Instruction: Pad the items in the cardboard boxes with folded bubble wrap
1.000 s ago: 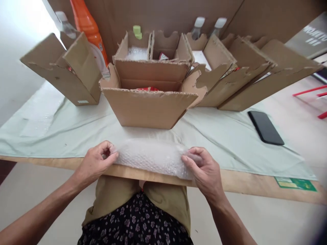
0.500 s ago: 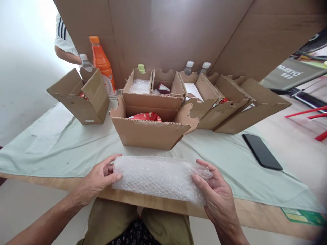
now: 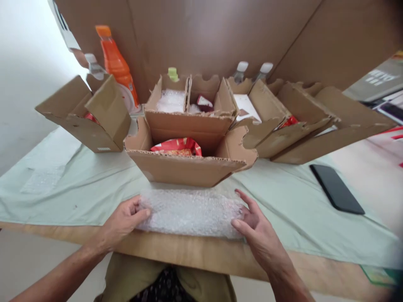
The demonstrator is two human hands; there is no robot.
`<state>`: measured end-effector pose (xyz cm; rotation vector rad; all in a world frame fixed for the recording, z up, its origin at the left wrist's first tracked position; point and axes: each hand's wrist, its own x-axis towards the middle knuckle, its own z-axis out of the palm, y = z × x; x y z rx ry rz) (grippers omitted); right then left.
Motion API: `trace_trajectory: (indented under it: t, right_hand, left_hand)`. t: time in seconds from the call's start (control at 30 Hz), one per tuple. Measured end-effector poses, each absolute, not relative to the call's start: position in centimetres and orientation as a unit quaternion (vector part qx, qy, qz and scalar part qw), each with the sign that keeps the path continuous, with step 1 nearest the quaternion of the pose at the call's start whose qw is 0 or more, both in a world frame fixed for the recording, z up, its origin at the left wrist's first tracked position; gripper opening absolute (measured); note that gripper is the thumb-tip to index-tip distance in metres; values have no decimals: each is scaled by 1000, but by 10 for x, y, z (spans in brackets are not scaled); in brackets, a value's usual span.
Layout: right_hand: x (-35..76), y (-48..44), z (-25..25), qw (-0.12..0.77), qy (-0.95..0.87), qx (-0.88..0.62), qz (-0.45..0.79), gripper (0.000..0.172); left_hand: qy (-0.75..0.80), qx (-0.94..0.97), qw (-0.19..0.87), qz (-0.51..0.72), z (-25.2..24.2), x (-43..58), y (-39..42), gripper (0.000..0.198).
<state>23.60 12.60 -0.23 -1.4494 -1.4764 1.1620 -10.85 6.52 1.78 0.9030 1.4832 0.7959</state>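
Observation:
A folded length of bubble wrap (image 3: 189,212) lies level at the table's front edge, just before an open cardboard box (image 3: 185,170). My left hand (image 3: 130,216) pinches its left end, thumb on top and fingers behind. At the opposite end, my right hand (image 3: 255,226) grips the wrap between thumb and fingers, with the index finger raised off it. Inside the box sits a red snack packet (image 3: 178,147), only its upper part showing.
More open cardboard boxes (image 3: 103,113) stand left, behind and right. Behind them are an orange bottle (image 3: 116,63) and clear bottles (image 3: 242,71) before a tall cardboard panel (image 3: 201,37). A phone (image 3: 336,188) lies right; a flat bubble wrap piece (image 3: 47,167) lies left.
Both hands have moved the bubble wrap slightly away from me, and it now looks flatter and more level. The camera view has shifted, showing more of the red packet.

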Motion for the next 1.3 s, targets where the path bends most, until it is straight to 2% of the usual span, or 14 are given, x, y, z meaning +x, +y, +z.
trace_trajectory:
  t: [0.1,0.3,0.5,0.57,0.73,0.87,0.97,1.07,1.17,1.3]
  right_hand:
    - [228,121,-8,316,-592,-597,440,78]
    - [212,99,-6,319,-629,-596,384,70]
    - [191,20,-5,316,-507,-559,575,70]
    - [181,-10,-16,315,-509,-541,591,64]
    - [169,-56,-44,368,-646,-486,460,50]
    - [175,-57,-46,332,-707,-428,454,44]
    - [179,-56,-39,306,-665,-462,500,32]
    - [181,-58,-32,281,-603,-463,586,29]
    - [180,-55,-25,282,-531,-410,686,30]
    - [170,-35,-18,363,-416,-350,757,49]
  left_hand:
    - [663,425,535,305,13,-111,65,37]
    - [707,490,429,274,21,-118,63,31]
    - [747,584,220,229,38,-140,66,31]
    - [713,649,164,208,34,-140,70,27]
    - [536,829,19,159,13,-101,99,29]
    - [486,842,-27,233,4,-64,98,30]
    - [435,842,18,320,2,-58,59,38]
    - [393,851,148,315,2,-68,10,37]
    - [405,819,280,295,0,-83,-18,37]
    - [415,755,394,320,-4,-91,-22,66]
